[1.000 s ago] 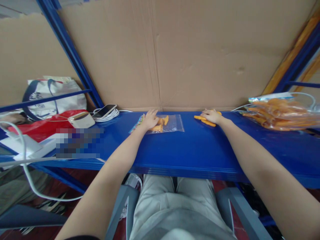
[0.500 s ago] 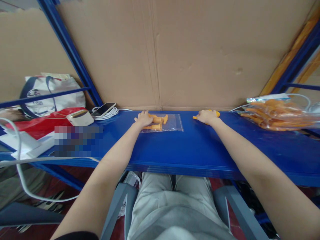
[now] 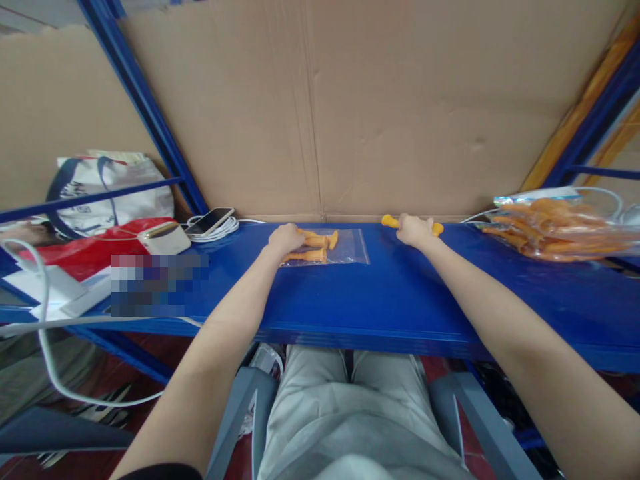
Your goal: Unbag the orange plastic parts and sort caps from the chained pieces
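Observation:
A clear plastic bag lies flat on the blue table. Inside it are orange pieces, long and slim with flared ends. My left hand is closed at the bag's left end, its fingertips largely hidden behind the hand. To the right, near the back edge, my right hand is wrapped round a yellow-orange piece of similar look. Both ends of that piece stick out past the hand, and its middle is covered.
At the right lies a larger clear bag full of orange pieces. Leftward are a phone on a coiled white cable, a white device, a red bag and a tote bag. A cardboard panel stands behind the table.
My left hand's fingers, spread before, have drawn in at the bag's left end. The piece in my right hand has shifted, and more of its left end shows.

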Demonstrator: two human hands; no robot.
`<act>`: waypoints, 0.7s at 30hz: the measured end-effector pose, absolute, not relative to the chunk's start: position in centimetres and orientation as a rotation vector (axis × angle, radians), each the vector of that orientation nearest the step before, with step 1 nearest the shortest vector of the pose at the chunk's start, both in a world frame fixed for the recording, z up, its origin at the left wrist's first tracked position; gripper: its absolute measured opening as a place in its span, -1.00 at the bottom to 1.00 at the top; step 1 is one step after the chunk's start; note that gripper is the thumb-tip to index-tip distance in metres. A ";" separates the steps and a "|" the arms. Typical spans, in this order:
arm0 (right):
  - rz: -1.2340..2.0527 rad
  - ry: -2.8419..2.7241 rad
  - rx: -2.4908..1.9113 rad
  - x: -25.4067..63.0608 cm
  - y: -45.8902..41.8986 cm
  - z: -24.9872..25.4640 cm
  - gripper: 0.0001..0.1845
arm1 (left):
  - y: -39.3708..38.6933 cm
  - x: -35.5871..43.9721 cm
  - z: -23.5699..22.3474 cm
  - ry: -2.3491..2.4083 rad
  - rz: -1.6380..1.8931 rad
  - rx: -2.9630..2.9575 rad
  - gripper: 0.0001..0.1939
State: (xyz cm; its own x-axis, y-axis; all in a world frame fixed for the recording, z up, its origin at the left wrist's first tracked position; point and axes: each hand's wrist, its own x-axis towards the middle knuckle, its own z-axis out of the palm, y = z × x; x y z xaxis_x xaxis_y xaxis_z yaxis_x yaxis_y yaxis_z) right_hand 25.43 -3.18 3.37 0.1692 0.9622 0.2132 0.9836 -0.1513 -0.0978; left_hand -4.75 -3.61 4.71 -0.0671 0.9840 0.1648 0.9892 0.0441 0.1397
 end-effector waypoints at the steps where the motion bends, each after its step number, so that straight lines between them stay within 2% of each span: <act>1: -0.153 -1.876 -2.181 25.4 -3.2 3.5 -0.54 | -3.6 -4.8 4.7 -2.239 -0.336 -2.151 -0.58; 7: -0.026 -1.961 -1.892 25.0 -3.7 5.1 -0.66 | -2.8 -4.7 3.7 -2.149 -0.389 -2.279 -0.55; 10: -0.069 -2.042 -1.852 24.5 -4.1 5.7 -0.73 | -2.3 -4.8 3.2 -2.077 -0.440 -2.327 -0.54; 14: -0.106 -2.231 -1.826 23.6 -4.5 5.7 -0.74 | -1.9 -4.8 2.9 -2.004 -0.444 -2.419 -0.54; 21: 0.026 -2.351 -1.712 21.5 -5.1 4.8 -0.73 | -1.6 -4.6 2.3 -2.036 -0.446 -2.429 -0.53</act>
